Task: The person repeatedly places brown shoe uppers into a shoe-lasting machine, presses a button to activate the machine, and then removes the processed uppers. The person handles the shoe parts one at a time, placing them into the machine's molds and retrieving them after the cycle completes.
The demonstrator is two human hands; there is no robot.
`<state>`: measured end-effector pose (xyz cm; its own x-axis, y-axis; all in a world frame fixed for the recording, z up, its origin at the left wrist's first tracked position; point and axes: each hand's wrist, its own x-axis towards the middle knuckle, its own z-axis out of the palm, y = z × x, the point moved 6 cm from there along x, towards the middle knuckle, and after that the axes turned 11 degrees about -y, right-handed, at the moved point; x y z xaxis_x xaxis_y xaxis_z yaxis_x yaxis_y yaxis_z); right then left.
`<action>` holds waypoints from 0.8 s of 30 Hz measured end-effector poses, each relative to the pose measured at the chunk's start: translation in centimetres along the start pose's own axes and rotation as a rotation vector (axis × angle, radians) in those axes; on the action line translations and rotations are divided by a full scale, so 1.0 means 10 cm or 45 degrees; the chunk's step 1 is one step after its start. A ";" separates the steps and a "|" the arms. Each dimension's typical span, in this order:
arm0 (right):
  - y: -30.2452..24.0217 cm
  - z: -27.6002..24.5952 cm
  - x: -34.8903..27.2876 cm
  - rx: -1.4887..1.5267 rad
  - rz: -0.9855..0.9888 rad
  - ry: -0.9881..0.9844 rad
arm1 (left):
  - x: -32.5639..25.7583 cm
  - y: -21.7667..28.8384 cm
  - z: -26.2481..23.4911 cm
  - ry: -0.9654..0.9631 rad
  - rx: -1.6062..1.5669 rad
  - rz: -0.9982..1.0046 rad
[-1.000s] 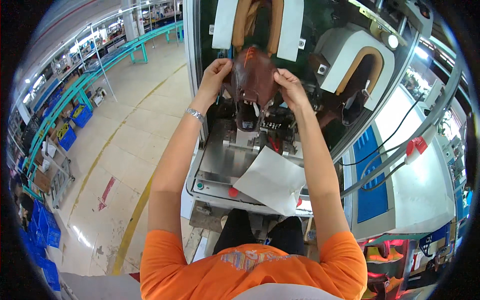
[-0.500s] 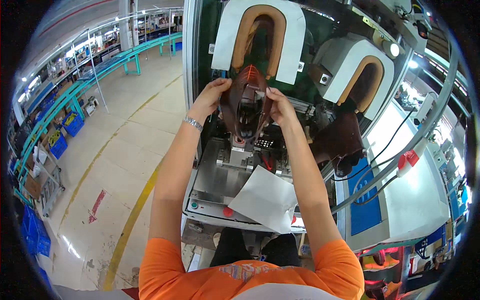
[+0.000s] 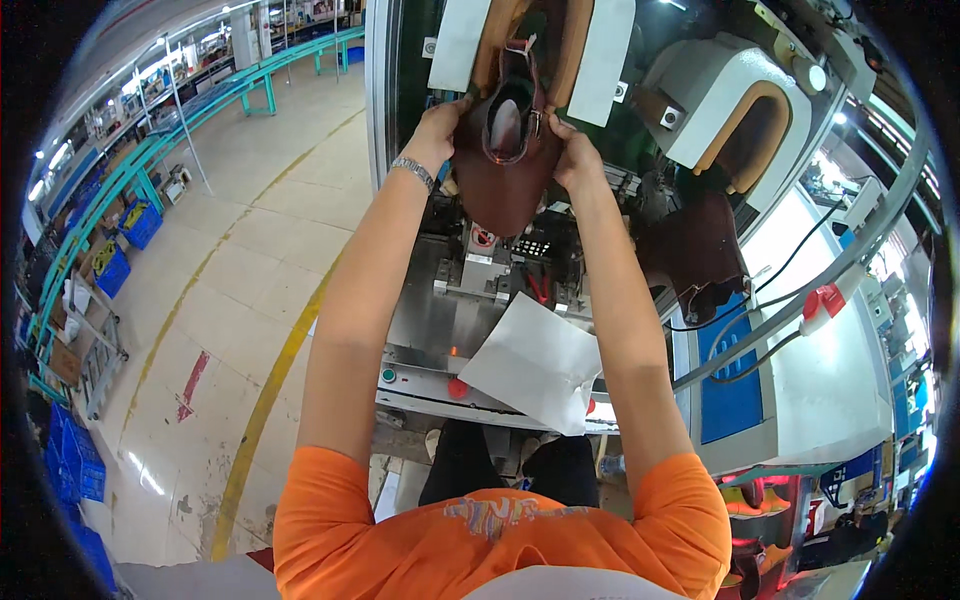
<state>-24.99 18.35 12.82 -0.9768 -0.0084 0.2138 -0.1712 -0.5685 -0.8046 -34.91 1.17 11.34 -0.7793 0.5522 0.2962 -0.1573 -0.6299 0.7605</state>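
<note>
A dark brown leather shoe upper (image 3: 505,195) is held between my two hands, in front of a machine's left U-shaped tan pad (image 3: 572,55). Its rounded broad end hangs toward me, and the ankle opening shows pale lining inside. My left hand (image 3: 440,132), with a metal watch band at the wrist, grips its left edge. On the opposite edge my right hand (image 3: 576,157) pinches the leather beside a small buckle. Below it is a metal fixture (image 3: 484,272) with a red-and-white sticker. Another brown upper (image 3: 692,245) hangs under the right tan pad (image 3: 745,130).
A white sheet (image 3: 535,365) lies on the machine's front ledge, near a red button (image 3: 457,388) and a green button (image 3: 388,376). On the right, a grey hose (image 3: 770,325) crosses before a white-and-blue cabinet (image 3: 815,390). Blue crates (image 3: 75,455) stand far left.
The upper has been turned: its hollow side faced me before, and now its outer leather and ankle opening show. Both hands have moved up and forward, toward the left pad.
</note>
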 end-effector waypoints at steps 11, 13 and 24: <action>0.09 -0.06 -0.30 -0.574 -0.337 0.201 | -0.92 0.36 0.34 0.751 1.289 0.786; 0.11 -0.23 -0.68 -0.830 -0.560 0.397 | -1.40 0.32 0.80 0.692 1.777 1.353; 1.85 -0.58 -0.92 0.741 0.043 0.121 | -1.95 0.31 1.63 -0.167 2.628 0.953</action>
<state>-19.86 12.71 -7.23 -0.9923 0.0238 0.1213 -0.0673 -0.9273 -0.3681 -10.29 -2.64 17.30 -0.3241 0.6332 0.7029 0.8163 0.5627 -0.1305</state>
